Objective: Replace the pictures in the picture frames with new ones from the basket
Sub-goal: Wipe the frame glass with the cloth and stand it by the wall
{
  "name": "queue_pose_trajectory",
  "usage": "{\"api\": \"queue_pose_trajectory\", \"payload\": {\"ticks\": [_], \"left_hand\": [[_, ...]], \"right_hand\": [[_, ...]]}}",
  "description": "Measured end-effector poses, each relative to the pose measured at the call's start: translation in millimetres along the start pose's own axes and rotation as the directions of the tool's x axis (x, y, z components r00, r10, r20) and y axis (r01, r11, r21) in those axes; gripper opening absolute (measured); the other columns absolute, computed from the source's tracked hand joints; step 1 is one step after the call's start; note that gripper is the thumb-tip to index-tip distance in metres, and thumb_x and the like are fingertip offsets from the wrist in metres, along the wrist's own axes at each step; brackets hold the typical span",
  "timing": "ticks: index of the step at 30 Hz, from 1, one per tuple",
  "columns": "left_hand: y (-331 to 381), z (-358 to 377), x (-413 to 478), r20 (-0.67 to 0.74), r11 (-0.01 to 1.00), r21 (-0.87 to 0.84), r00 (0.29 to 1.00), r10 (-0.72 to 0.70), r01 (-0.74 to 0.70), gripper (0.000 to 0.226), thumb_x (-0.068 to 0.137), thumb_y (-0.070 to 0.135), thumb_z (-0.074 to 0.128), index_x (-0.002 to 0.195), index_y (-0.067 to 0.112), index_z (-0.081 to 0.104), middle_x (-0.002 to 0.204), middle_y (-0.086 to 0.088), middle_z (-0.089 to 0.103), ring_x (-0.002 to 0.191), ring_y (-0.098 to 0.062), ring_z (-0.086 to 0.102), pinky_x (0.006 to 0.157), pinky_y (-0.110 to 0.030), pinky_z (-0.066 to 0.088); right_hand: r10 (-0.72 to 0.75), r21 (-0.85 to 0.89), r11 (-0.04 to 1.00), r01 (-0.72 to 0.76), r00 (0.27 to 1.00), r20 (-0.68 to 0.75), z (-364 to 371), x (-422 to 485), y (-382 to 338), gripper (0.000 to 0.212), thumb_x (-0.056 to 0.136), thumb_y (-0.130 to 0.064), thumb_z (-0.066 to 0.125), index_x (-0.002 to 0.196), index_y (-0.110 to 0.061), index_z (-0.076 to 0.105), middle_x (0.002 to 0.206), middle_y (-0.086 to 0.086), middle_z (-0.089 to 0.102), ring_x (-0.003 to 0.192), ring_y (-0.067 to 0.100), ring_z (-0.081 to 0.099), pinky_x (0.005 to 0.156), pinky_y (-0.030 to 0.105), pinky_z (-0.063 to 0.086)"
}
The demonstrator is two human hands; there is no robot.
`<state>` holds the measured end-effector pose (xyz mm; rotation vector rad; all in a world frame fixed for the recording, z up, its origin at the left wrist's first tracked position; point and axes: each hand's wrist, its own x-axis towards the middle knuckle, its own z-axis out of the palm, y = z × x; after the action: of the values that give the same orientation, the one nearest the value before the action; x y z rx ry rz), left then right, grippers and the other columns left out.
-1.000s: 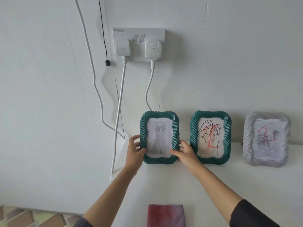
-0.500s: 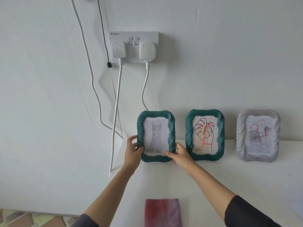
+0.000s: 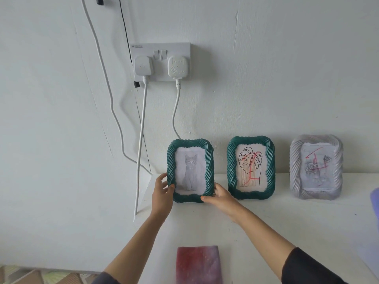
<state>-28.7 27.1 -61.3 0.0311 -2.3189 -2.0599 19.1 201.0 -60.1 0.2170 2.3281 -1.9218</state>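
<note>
Left hand (image 3: 162, 193) grips the lower left edge of the dark green rope-twist picture frame with a grey kitten drawing (image 3: 190, 170), thumb on the front rim, fingers wrapped behind and hidden. Right hand (image 3: 219, 198) clasps its lower right corner, thumb along the bottom rim, fingertips out of sight behind. That frame stands upright at the back left of the white table (image 3: 266, 222), close to the table's left edge. Three frames total in a row along the wall: second green twisted frame with a leaf line drawing marked in red (image 3: 251, 168) just beside the right hand, then a pale grey twisted frame with a rose sketch scribbled in red (image 3: 315, 167), well apart to the right. Red-purple mottled rectangular piece (image 3: 198, 264) lies at the near edge, cut off by the picture's bottom. Lilac object (image 3: 375, 201) cut off at right, unidentifiable. Two white plugs in the white double wall socket (image 3: 160, 61); their cables drop behind the held frame and off the table's left edge. Open table between forearms.
</note>
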Motion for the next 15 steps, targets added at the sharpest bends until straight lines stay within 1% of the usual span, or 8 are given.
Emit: {"api": "queue_pose_trajectory", "payload": {"ticks": [2, 4, 5, 7, 9, 11, 13, 15], "left_hand": [[3.5, 3.0, -5.7, -0.126, 0.995, 0.087, 0.991, 0.054, -0.043, 0.045, 0.094, 0.01, 0.05, 0.137, 0.017, 0.038, 0.136, -0.01, 0.05, 0.123, -0.025, 0.048, 0.093, -0.029, 0.04], [13.5, 8.4, -15.2, -0.264, 0.966, 0.201, 0.94, 0.214, -0.163, 0.045, 0.092, 0.007, 0.052, 0.135, 0.013, 0.04, 0.135, -0.008, 0.049, 0.127, -0.024, 0.04, 0.101, -0.029, 0.033], [21.1, 12.6, -20.8, -0.299, 0.937, 0.242, 0.899, 0.319, -0.252, 0.044, 0.091, 0.005, 0.052, 0.133, 0.01, 0.042, 0.133, -0.008, 0.048, 0.127, -0.023, 0.038, 0.102, -0.027, 0.031], [36.9, 24.9, -30.1, -0.273, 0.833, 0.301, 0.794, 0.542, -0.465, 0.04, 0.088, 0.005, 0.051, 0.128, 0.005, 0.046, 0.127, -0.01, 0.049, 0.121, -0.02, 0.038, 0.102, -0.022, 0.029], [48.7, 42.3, -36.1, -0.136, 0.693, 0.312, 0.691, 0.71, -0.65, 0.038, 0.086, 0.011, 0.048, 0.123, 0.003, 0.049, 0.12, -0.006, 0.05, 0.114, -0.017, 0.042, 0.101, -0.023, 0.034], [58.6, 62.6, -41.4, 0.084, 0.624, 0.265, 0.662, 0.745, -0.735, 0.036, 0.087, 0.007, 0.044, 0.122, 0.003, 0.05, 0.118, -0.002, 0.047, 0.109, -0.013, 0.044, 0.098, -0.026, 0.039], [65.0, 85.5, -46.0, 0.312, 0.648, 0.239, 0.689, 0.654, -0.723, 0.04, 0.087, -0.004, 0.041, 0.126, 0.005, 0.047, 0.128, -0.007, 0.042, 0.118, -0.015, 0.04, 0.104, -0.026, 0.037], [64.6, 107.7, -47.0, 0.443, 0.728, 0.259, 0.748, 0.495, -0.635, 0.053, 0.087, -0.008, 0.04, 0.137, 0.011, 0.035, 0.141, -0.011, 0.029, 0.132, -0.023, 0.03, 0.113, -0.03, 0.027]], "right_hand": [[0.028, -0.011, 1.0, -0.028, 0.999, -0.023, -4.7, -2.6, -3.3, 0.066, 0.084, -0.02, 0.065, 0.141, -0.016, 0.031, 0.142, 0.0, 0.044, 0.122, 0.013, 0.046, 0.1, 0.024, 0.034], [0.074, -0.049, 0.996, -0.077, 0.995, -0.066, -15.7, -11.3, -9.4, 0.076, 0.084, -0.026, 0.065, 0.145, -0.014, 0.023, 0.144, 0.003, 0.04, 0.128, 0.016, 0.042, 0.103, 0.028, 0.033], [0.075, -0.085, 0.993, -0.083, 0.994, -0.085, -24.0, -16.8, -12.3, 0.074, 0.083, -0.026, 0.065, 0.144, -0.013, 0.026, 0.139, 0.005, 0.046, 0.123, 0.017, 0.047, 0.101, 0.028, 0.035], [0.004, -0.13, 0.991, -0.021, 0.991, -0.132, -43.4, -29.5, -20.3, 0.056, 0.084, -0.021, 0.064, 0.135, -0.011, 0.043, 0.112, 0.003, 0.061, 0.097, 0.013, 0.058, 0.086, 0.022, 0.043], [-0.159, -0.155, 0.981, 0.118, 0.945, -0.287, -64.8, -41.6, -28.7, 0.037, 0.086, -0.013, 0.062, 0.122, -0.009, 0.056, 0.095, 0.0, 0.063, 0.08, 0.009, 0.06, 0.068, 0.012, 0.045], [-0.297, -0.216, 0.953, 0.211, 0.792, -0.534, -87.8, -45.8, -32.3, 0.032, 0.086, -0.008, 0.059, 0.118, -0.011, 0.058, 0.1, 0.003, 0.063, 0.084, 0.016, 0.06, 0.063, 0.013, 0.042], [-0.357, -0.276, 0.934, 0.228, 0.658, -0.663, -107.5, -44.4, -30.3, 0.044, 0.085, -0.008, 0.059, 0.127, -0.016, 0.05, 0.118, 0.007, 0.058, 0.095, 0.019, 0.055, 0.073, 0.024, 0.043], [-0.384, -0.338, 0.919, 0.201, 0.646, -0.66, -120.9, -41.2, -23.6, 0.061, 0.085, -0.009, 0.06, 0.139, -0.02, 0.035, 0.139, 0.005, 0.043, 0.116, 0.021, 0.048, 0.095, 0.035, 0.043]]}}
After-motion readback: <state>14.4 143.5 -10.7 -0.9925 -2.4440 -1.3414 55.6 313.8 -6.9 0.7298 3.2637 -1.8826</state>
